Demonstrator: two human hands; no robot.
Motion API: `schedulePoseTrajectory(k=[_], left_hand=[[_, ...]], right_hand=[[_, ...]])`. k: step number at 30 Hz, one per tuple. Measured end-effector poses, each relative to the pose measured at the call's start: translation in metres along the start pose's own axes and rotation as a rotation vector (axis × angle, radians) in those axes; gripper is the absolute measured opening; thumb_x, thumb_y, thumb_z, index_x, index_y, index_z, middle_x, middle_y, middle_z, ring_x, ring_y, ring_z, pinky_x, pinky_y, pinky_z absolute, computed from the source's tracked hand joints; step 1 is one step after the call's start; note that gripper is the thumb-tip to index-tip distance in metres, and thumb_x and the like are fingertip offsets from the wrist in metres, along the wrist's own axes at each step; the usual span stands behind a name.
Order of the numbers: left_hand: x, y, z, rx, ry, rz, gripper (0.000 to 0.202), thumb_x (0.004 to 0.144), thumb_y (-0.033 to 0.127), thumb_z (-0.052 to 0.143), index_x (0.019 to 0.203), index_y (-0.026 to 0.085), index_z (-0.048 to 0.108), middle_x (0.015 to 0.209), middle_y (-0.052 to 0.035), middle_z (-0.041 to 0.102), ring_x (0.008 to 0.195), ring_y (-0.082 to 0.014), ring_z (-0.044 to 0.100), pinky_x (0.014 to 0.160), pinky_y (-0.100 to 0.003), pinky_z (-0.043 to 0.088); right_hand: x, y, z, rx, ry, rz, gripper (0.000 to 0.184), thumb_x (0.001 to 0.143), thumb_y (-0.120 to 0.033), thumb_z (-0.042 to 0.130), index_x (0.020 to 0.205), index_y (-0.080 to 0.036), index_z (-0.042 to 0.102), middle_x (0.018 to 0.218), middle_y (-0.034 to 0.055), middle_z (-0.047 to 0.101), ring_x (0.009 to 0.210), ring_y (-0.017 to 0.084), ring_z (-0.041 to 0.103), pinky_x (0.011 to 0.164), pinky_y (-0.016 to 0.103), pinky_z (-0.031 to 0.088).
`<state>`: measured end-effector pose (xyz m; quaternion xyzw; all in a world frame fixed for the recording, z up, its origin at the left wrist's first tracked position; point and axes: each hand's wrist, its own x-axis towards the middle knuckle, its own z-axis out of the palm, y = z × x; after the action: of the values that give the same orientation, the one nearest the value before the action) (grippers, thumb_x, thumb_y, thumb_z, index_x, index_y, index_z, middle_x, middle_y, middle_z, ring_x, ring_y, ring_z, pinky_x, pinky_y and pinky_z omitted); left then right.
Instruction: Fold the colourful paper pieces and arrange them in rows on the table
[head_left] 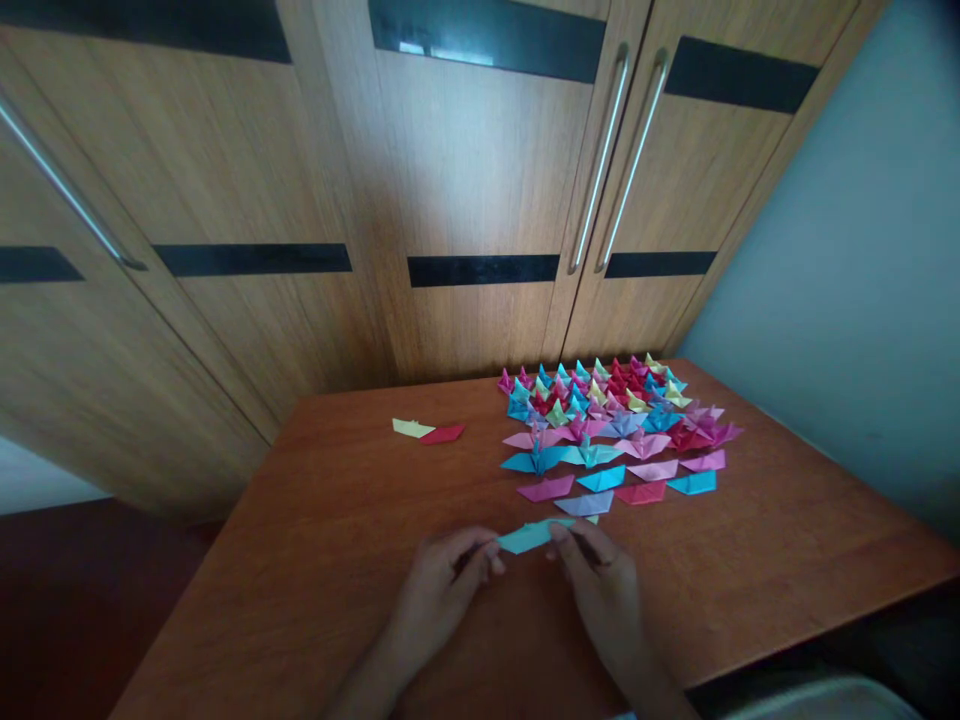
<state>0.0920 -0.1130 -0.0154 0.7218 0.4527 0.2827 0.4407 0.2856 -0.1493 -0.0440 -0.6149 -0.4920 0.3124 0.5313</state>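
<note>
A folded light-blue paper piece (529, 536) hangs just above the wooden table (337, 540), held at both ends. My left hand (442, 590) pinches its left tip with closed fingers. My right hand (600, 580) pinches its right end, fingers pressed together. Just beyond the paper lie rows of finished origami pieces (611, 430) in pink, blue, red, yellow and purple, spread toward the table's far right.
Two flat folded papers, one yellow (412, 428) and one red (444, 433), lie apart at the far left of the table. Wooden wardrobe doors (480, 200) with metal handles stand behind. A grey wall (862, 300) borders the right side.
</note>
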Motion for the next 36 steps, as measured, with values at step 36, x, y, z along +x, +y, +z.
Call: schedulePoseTrajectory(k=[36], left_hand=[[-0.006, -0.005, -0.012, 0.328, -0.018, 0.053, 0.021, 0.089, 0.025, 0.045, 0.089, 0.026, 0.066, 0.088, 0.002, 0.071, 0.08, -0.0146, 0.065, 0.074, -0.023, 0.046]], right_hand=[[-0.015, 0.068, -0.092, -1.15, -0.022, -0.411, 0.047, 0.088, -0.048, 0.046, 0.126, -0.021, 0.051, 0.136, 0.0129, 0.045, 0.122, 0.03, 0.045, 0.094, 0.047, 0.044]])
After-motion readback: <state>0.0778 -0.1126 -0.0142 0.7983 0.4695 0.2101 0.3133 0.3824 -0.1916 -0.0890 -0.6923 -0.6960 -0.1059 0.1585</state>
